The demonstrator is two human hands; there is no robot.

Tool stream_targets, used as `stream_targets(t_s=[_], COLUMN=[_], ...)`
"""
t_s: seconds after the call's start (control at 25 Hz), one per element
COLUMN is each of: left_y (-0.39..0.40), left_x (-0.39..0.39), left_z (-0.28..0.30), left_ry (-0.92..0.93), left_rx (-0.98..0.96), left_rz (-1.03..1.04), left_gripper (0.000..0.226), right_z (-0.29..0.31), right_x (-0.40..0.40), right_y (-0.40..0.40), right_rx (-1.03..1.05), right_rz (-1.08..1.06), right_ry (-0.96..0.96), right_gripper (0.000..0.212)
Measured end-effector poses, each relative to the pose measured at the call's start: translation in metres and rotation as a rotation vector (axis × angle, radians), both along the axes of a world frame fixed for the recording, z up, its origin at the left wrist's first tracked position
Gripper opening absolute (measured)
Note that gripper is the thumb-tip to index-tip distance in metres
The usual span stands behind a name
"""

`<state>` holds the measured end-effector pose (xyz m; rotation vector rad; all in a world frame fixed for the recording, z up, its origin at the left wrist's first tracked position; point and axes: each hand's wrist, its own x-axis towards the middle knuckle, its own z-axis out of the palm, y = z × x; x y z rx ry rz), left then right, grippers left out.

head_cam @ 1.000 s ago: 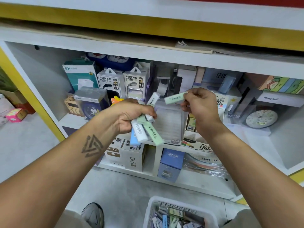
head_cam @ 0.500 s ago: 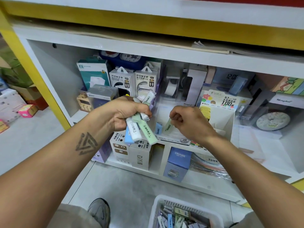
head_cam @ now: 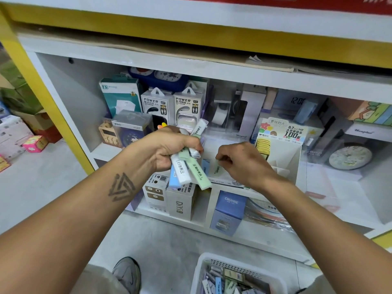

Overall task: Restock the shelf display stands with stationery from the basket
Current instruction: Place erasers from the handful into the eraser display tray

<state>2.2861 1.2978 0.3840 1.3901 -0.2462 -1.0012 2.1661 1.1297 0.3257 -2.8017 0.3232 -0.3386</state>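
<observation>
My left hand grips a bundle of pastel highlighters, green, white and blue, in front of the middle shelf. My right hand is beside it, fingers curled, pinching the top of a pale green highlighter that stands inside a clear display stand. A blue highlighter stands next to it in the same stand. The white basket with several more pieces of stationery sits on the floor at the bottom edge.
Power bank boxes and a teal box stand behind my left hand. A pencil-lead display box and a round clock are to the right. Boxes fill the lower shelf. My shoe is on the floor.
My right hand carried the green highlighter from the height of the bundle down into the clear stand. My left hand kept its grip on the bundle and barely moved.
</observation>
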Motion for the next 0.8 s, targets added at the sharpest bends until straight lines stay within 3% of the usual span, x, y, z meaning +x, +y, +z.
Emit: stream_targets(t_s=[0.12, 0.2, 0.24, 0.36, 0.44, 0.68, 0.8], left_y=[-0.003, -0.006, -0.007, -0.01, -0.012, -0.016, -0.013], left_x=[-0.002, -0.004, -0.005, -0.011, -0.015, -0.015, -0.005], left_z=[0.0, 0.0, 0.0, -0.001, -0.002, -0.006, -0.005], left_ry=[0.014, 0.023, 0.017, 0.0, -0.004, -0.008, 0.03], left_rx=[-0.01, -0.008, 0.004, 0.035, 0.052, 0.083, 0.076], left_rz=[-0.008, -0.037, -0.056, -0.143, -0.189, -0.227, -0.164], left_gripper=[0.055, 0.057, 0.054, 0.03, 0.028, 0.027, 0.024], right_z=[-0.004, -0.002, 0.002, 0.018, 0.024, 0.028, 0.033], right_x=[-0.001, 0.001, 0.003, 0.007, 0.01, 0.014, 0.008], right_y=[0.0, -0.001, -0.003, -0.006, -0.006, -0.009, -0.023], right_rx=[0.023, 0.09, 0.243, 0.977, 1.16, 1.308, 1.108], right_rz=[0.006, -0.038, -0.108, -0.266, -0.26, -0.315, -0.426], right_ry=[0.102, 0.065, -0.016, -0.289, -0.336, -0.496, -0.643], right_gripper=[0.02, 0.025, 0.026, 0.022, 0.023, 0.008, 0.008])
